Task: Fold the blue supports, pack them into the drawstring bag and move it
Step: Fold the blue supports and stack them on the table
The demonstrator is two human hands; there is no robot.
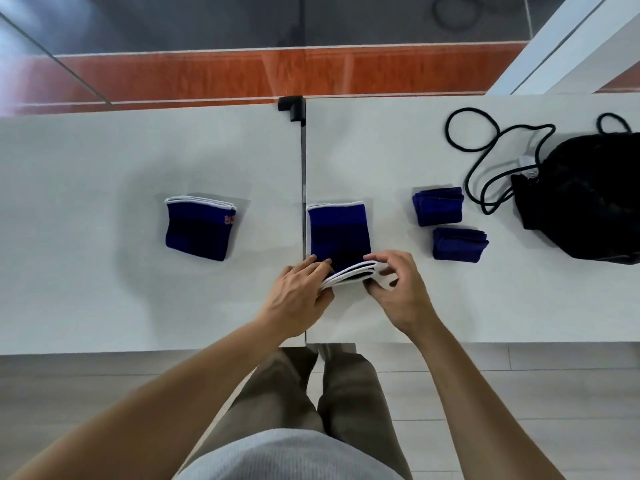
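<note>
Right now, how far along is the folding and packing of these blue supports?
Two folded supports lie beside the drawstring bag. Both hands, left hand and right hand, grip the near white edge of the middle support, mid-fold. The left support lies untouched. Nothing looks packed, and the bag has yet to be moved.

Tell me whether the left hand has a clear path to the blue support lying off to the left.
Probably yes. The left hand is busy gripping the middle support alongside the right hand, but only bare table lies between it and the left support. It would have to let go first.
</note>
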